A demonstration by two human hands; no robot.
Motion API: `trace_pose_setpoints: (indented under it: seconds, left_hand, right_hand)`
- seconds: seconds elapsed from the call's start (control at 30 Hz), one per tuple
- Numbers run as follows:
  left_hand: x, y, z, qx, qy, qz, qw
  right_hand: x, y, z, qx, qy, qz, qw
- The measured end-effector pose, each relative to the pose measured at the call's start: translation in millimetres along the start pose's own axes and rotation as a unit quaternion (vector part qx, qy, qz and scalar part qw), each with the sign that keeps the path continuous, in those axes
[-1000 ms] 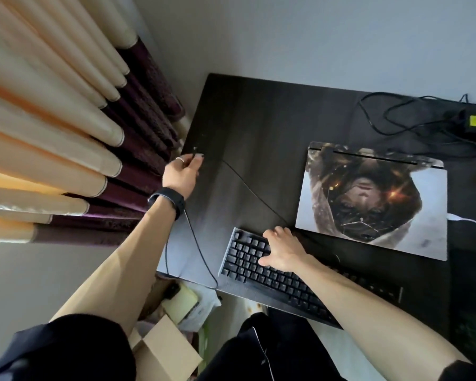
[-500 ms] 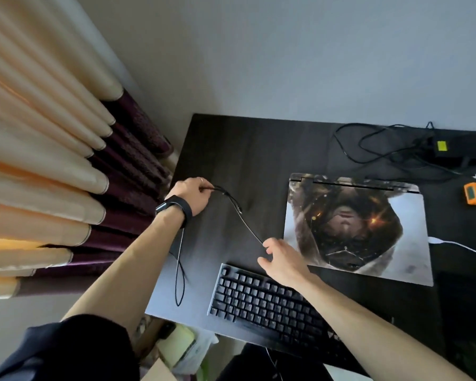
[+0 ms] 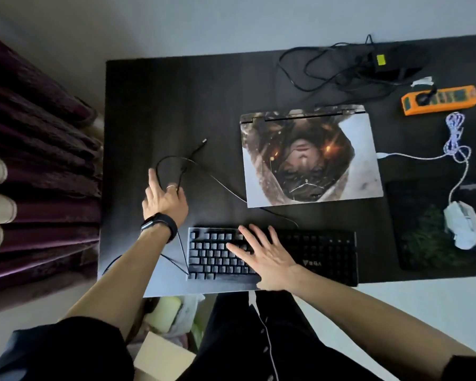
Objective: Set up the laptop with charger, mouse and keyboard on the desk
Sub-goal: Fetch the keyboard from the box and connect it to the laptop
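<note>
As the thin black cable (image 3: 221,182) is being pinched by the left hand (image 3: 164,200), right hand (image 3: 263,258) flat, empty, a slack-loop snag is being risked.

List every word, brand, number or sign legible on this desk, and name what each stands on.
Nothing is sharp enough to quote.
On the black keyboard: a pale logo with short lettering, too blurred to read.
On the yellow sticker of the black charger brick: nothing legible.
On the orange power strip: markings too small.
On the dark mouse mat: a faint pale mark, unreadable.
</note>
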State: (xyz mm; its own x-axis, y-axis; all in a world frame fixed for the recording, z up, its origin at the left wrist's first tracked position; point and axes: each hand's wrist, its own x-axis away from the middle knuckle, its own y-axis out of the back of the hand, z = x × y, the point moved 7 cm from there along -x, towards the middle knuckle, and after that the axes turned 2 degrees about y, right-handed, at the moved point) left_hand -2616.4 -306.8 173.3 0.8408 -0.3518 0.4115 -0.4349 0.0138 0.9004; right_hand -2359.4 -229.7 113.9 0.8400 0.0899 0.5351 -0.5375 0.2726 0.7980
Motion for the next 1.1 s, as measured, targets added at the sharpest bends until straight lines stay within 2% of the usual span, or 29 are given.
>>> trace_pose_setpoints:
  seconds: [0.13, 0.57, 0.73, 0.87, 0.97, 1.1]
  left_hand:
    - [-8.5, 8.7, -2.6, 0.012, -0.023, -0.003, 1.000]
    - [-22.4, 3.8, -24.4, 0.017, -0.075, 0.044, 0.996]
    - [-19.1, -0.8, -26.0, 0.018, -0.080, 0.046, 0.996]
    - [-9.5, 11.4, -33.9, 0.017, -0.126, 0.021, 0.992]
    - [5.2, 15.0, -34.4, -0.014, -0.175, 0.038, 0.984]
    - [14.3, 14.7, -2.4, -0.007, -0.132, 0.056, 0.990]
  right_hand:
    - [21.4, -2.9, -12.3, 0.020, 0.006, 0.015, 1.000]
    - [78.7, -3.2, -71.7, 0.031, -0.063, 0.060, 0.996]
    - [73.1, 1.1, -67.5, -0.037, -0.080, 0.068, 0.994]
    - [46.9, 34.6, -54.3, -0.147, -0.118, -0.017, 0.982]
    - [16.3, 64.7, -49.9, -0.213, -0.154, -0.073, 0.962]
    - [-25.8, 96.3, -46.0, -0.275, -0.173, -0.104, 0.940]
